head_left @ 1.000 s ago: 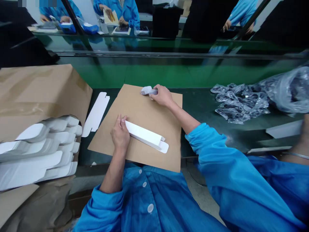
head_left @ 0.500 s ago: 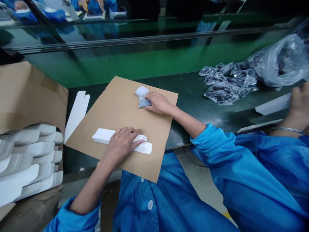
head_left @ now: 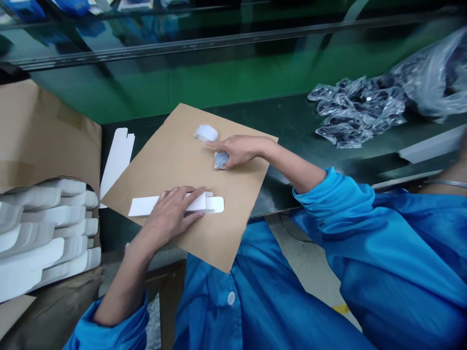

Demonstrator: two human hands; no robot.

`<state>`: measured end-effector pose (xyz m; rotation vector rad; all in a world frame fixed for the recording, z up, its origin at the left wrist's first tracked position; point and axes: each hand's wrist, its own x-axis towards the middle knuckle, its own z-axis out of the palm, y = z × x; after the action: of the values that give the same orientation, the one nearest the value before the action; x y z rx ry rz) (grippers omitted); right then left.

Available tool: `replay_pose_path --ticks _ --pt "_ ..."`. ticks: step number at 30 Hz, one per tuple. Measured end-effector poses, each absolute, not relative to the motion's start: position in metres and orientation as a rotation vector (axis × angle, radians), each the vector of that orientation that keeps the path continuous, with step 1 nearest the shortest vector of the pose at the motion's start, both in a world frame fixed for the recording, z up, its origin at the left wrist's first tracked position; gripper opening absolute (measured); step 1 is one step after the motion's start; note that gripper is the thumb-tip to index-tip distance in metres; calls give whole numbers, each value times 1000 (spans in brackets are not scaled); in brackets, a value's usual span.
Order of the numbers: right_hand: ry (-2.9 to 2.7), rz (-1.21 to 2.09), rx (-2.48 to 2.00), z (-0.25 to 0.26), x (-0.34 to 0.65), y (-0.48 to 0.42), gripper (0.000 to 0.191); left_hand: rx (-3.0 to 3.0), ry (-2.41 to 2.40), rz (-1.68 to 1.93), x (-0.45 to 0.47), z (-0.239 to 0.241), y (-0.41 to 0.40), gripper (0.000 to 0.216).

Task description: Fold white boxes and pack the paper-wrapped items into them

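A sheet of brown cardboard [head_left: 189, 146] lies on the dark table. On its near part rests a long white carton [head_left: 140, 206], with an end flap sticking out to the right. My left hand [head_left: 170, 214] is closed over the carton's middle, thumb on the near side. Farther up the sheet, my right hand [head_left: 241, 149] has its thumb and curled fingers on a small grey piece [head_left: 221, 160], partly hidden by the hand. Its index finger stretches toward a small white piece [head_left: 206, 132], which lies apart from the grey one.
At left, a large cardboard box [head_left: 47, 131] holds stacked white cartons [head_left: 73, 218]. A flat white blank [head_left: 116, 158] lies beside it. Clear-bagged dark items [head_left: 359, 114] are heaped at right. A co-worker's blue sleeve [head_left: 419, 243] is close on my right.
The white piece and the grey piece have come farther apart, and my right index finger is now stretched out. Under my left hand the carton has turned slightly and shifted left.
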<state>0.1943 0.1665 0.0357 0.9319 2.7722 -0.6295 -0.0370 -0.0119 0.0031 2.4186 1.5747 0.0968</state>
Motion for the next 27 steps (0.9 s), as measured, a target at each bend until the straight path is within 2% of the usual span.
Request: replay_pose_path --ticks 2,3,5,8,10,13,16,18,21,25,27 --pt "2750 -628 934 39 189 170 85 2417 1638 131 -35 1 -13 59" --pt "2758 -609 962 38 189 168 84 2422 1647 141 -35 0 -14 61" --pt "2817 -544 1045 33 194 160 73 2446 1661 146 -34 0 -16 60" --pt "2940 -463 1167 19 213 137 44 2530 1654 110 -31 1 -19 53" --pt "3005 -493 1154 14 228 118 36 2590 1602 41 -30 2 -21 48" --pt "3051 -749 1090 20 244 90 40 2642 1477 -8 -29 2 -22 53" --pt "3017 -1157 948 31 244 68 38 2671 1384 115 -29 2 -23 51" --pt "2996 -1276 812 32 236 60 34 2683 1341 209 -29 3 -23 46" --pt "3061 -1179 782 18 215 51 30 2672 1299 292 -27 4 -24 39" --pt "3258 -955 1107 -3 185 30 26 2673 1390 500 -22 5 -27 33" --pt "3342 -1017 1249 -6 176 18 25 2699 1441 654 -22 4 -29 27"
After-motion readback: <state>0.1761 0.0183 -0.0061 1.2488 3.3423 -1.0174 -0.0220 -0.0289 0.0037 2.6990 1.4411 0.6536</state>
